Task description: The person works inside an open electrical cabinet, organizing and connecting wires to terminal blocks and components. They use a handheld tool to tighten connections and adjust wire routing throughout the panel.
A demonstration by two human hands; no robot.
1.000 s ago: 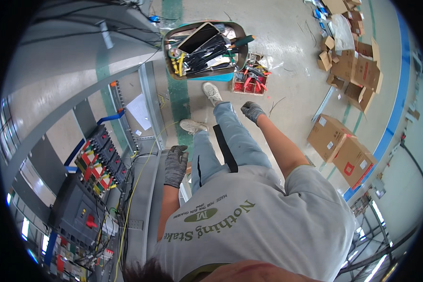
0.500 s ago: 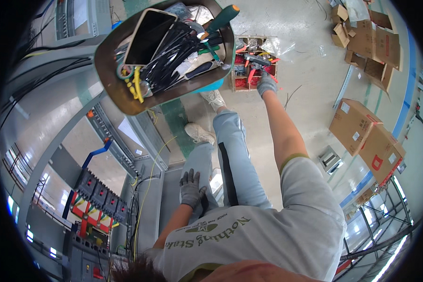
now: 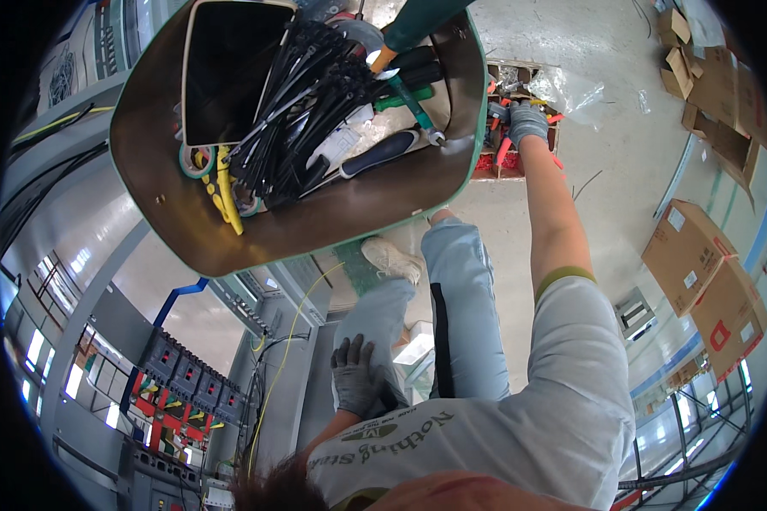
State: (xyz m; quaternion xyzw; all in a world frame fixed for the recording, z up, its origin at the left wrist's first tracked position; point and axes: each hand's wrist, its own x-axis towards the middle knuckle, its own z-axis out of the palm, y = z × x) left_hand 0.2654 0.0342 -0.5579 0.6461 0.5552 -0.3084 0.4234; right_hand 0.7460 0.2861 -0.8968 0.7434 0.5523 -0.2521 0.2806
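My right hand, in a grey glove, reaches down into a compartmented box on the floor. Its fingers curl over the tools there, beside red-handled pliers; what they grip is hidden. Red small parts lie in a near compartment. My left hand, also gloved, rests on my left thigh with its fingers apart, holding nothing. Large in the upper left is a brown tool bin, carrying black cable ties, a dark-screened device, a green-handled screwdriver, yellow-handled pliers and a small wrench.
At left stands a grey metal cabinet frame with a row of breakers and a yellow wire. Cardboard boxes sit on the floor at right, with opened cartons farther off. Clear plastic wrapping lies by the compartmented box.
The tool bin looks larger and lower in view. My right hand has moved farther over the tools in the compartmented box. My left hand stays on the thigh.
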